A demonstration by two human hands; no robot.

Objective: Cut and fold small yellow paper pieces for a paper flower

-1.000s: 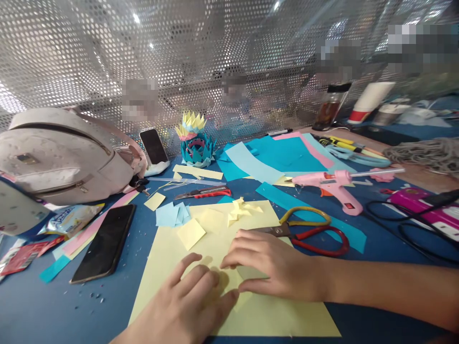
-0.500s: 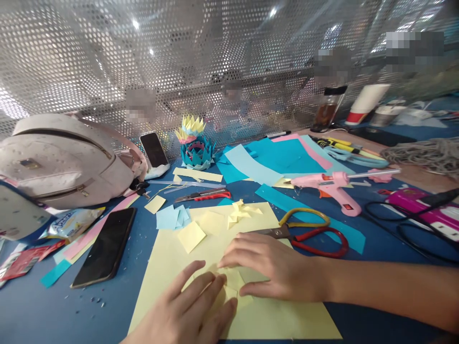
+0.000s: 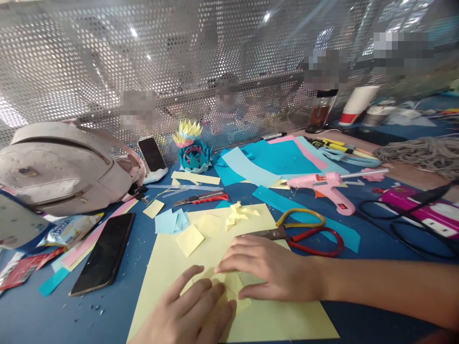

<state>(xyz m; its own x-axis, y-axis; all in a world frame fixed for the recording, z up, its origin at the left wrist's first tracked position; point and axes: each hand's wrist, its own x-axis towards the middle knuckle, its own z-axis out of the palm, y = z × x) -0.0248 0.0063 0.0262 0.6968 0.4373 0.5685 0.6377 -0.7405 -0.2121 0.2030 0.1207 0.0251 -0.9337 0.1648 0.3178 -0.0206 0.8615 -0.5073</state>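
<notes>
A small folded piece of pale yellow paper lies under my fingers on a large pale yellow sheet. My left hand is closed on its left side, fingertips bent and pressing it down. From the right, my right hand holds it between thumb and fingers. The fingers partly cover the paper. Just beyond are yellow paper squares, light blue squares and several small folded yellow pieces. Scissors with one yellow and one red handle lie beyond my right hand, blades partly hidden.
A pink glue gun and a magenta power strip with black cords lie to the right. A red utility knife and a blue-and-yellow paper flower are behind. On the left are a black phone and a backpack.
The camera view has shifted slightly, so the background sits a little farther left. Both hands stay on the small yellow paper, with only slight finger movement.
</notes>
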